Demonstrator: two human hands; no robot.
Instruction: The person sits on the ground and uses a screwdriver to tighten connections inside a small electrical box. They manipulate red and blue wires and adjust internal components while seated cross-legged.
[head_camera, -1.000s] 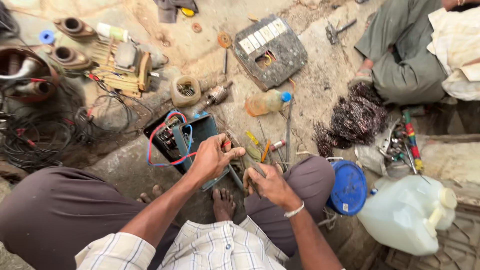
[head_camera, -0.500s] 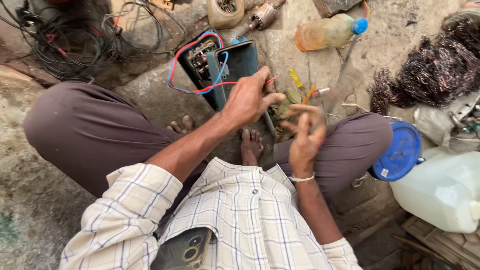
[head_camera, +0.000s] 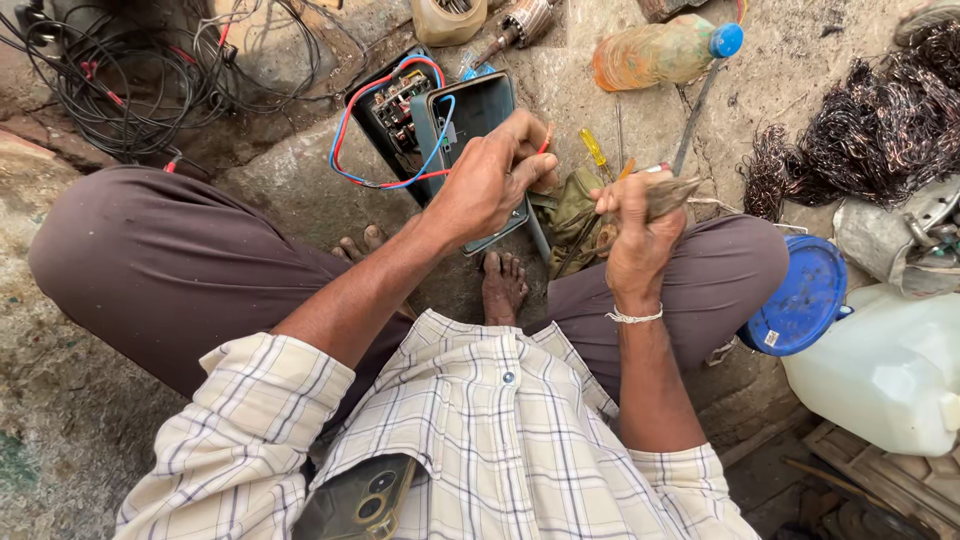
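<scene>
Two bare hands at work over an opened dark electrical box on rough concrete ground

The left hand (head_camera: 492, 180) is curled shut, pinching a thin red wire (head_camera: 546, 137) at its fingertips, and rests on the open dark grey plastic box with red and blue wiring (head_camera: 430, 125), which lies just ahead of the bare feet; the right hand (head_camera: 636, 222) is a closed fist clamped on a worn brown wooden-handled tool (head_camera: 672, 193) – its working end is hidden. The hands sit close together but apart. Between them lies a crumpled olive rag (head_camera: 572, 208) beside a yellow-handled screwdriver (head_camera: 597, 153). Toward the ground's far edge lies an orange plastic bottle with a blue cap (head_camera: 660, 52); at its right edge, a tangle of dark copper wire (head_camera: 860, 135), a round blue lid (head_camera: 800, 297) and a white plastic jerrycan (head_camera: 885, 370) – black cables (head_camera: 130, 70) fill the far left corner
</scene>
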